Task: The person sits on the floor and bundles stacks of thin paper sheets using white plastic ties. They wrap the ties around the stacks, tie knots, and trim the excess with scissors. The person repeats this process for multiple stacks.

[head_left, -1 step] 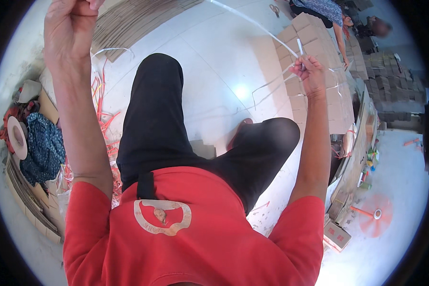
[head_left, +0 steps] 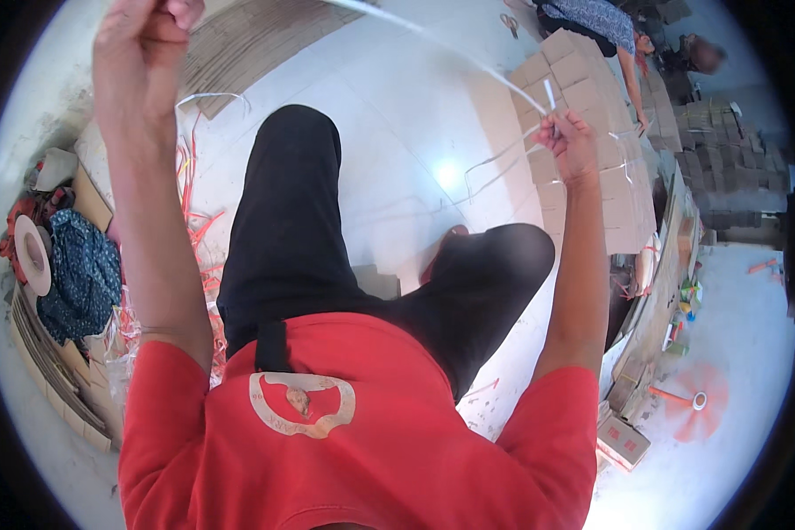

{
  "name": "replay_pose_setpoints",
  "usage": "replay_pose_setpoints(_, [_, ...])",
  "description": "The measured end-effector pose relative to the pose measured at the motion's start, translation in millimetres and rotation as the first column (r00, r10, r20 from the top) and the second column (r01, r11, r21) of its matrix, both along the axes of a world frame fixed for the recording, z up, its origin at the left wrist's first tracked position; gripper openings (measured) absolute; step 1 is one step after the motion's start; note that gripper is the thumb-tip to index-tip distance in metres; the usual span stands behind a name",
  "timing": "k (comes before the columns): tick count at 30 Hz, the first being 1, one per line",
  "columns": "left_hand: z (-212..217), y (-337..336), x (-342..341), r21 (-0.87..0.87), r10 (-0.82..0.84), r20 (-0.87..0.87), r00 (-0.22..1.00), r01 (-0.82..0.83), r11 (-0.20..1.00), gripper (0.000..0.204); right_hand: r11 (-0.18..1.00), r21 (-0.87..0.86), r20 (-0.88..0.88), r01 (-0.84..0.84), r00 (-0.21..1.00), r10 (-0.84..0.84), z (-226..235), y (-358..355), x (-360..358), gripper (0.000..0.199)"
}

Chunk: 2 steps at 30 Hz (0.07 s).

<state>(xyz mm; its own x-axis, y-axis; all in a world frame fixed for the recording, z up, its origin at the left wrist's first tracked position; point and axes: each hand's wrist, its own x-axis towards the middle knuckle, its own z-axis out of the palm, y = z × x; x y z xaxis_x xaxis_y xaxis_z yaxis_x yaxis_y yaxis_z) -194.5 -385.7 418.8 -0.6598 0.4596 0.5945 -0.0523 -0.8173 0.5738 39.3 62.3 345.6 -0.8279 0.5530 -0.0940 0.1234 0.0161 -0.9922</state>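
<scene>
At the upper left, my left hand [head_left: 150, 40] is raised with its fingers curled closed; its tips meet the upper rim, and what they grip cannot be made out. My right hand [head_left: 570, 146], at the upper right, pinches a narrow white strap [head_left: 442, 53]. From those fingers the strap rises leftward in an arc and leaves the view at the top. A short white end sticks up above the pinch, and thin loose lengths trail leftward over the floor. Behind my right hand stands a stack of brown cardboard boxes [head_left: 561, 72].
Flat cardboard [head_left: 247, 44] lies at the upper left, near tangled red straps [head_left: 190, 177]. Scissors [head_left: 510, 22] rest on the floor beyond the boxes. Another person's arm [head_left: 632, 88] reaches to the stack's far side. An orange fan [head_left: 698, 400] is at the right, a dotted blue cloth [head_left: 79, 274] at the left.
My left hand has shifted slightly right and down. My right hand has moved a little down and left, and the strap's arc hangs farther left.
</scene>
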Motion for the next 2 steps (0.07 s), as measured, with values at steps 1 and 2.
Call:
replay_pose_setpoints(1, [-8.1,0.7,1.1,0.004,0.027,0.023,0.999,-0.027,1.000,0.014,0.999,0.046,0.102,0.013,0.995,-0.017,-5.0,2.1,-2.1,0.012])
replay_pose_setpoints(2, [-4.6,-1.5,-3.3,0.010,0.035,0.010,0.999,-0.035,0.999,0.014,0.995,0.094,0.201,0.022,0.979,-0.040,-12.1,4.6,-2.7,0.013])
